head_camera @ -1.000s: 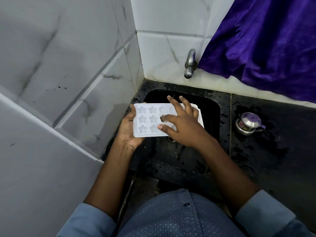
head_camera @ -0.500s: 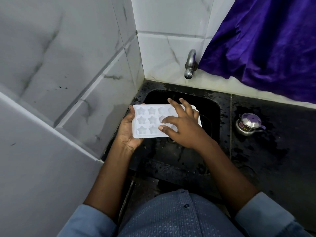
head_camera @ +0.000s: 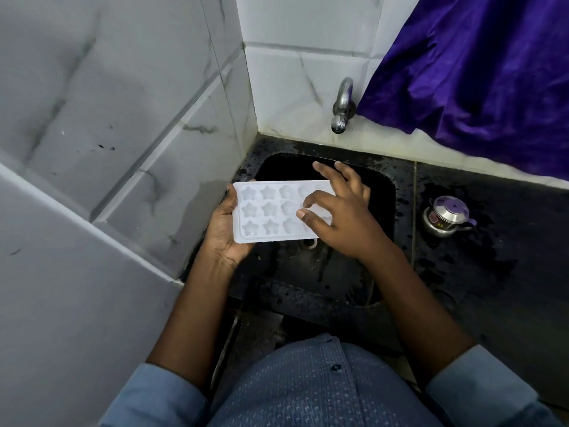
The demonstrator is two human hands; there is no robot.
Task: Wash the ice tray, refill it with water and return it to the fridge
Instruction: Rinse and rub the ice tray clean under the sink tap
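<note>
Head camera, looking straight down. At the bottom of the frame sits a blue patterned shirt [head_camera: 308, 389], with both forearms reaching up toward the middle.

Left hand [head_camera: 224, 232] first. It cups the left end of the white ice tray [head_camera: 268, 211], palm underneath and thumb hooked over the short edge, a firm hold. The tray lies level, star-shaped cups facing up, and is held in the air over the black sink [head_camera: 308, 300], just above the drain [head_camera: 309, 243].

Now the right hand [head_camera: 345, 223]. It is spread wide over the right half of the tray and grips nothing. The thumb and the bent first finger press down on the cups, and two longer fingers stretch out past the far edge.

Against half a second ago, the right hand has slid a touch toward the right end and the far edge. The third column of stars is clear now and a fourth cup peeks out in the top row. The left hand's hold hasn't changed, and the tray has barely moved.

Further out, a small steel pot [head_camera: 446, 215] with a purple knob stands on the wet dark counter [head_camera: 492, 272], right of centre. A metal tap [head_camera: 341, 106] juts from the white tiled wall [head_camera: 107, 118] above the sink. Purple cloth [head_camera: 477, 72] hangs across the upper right.
</note>
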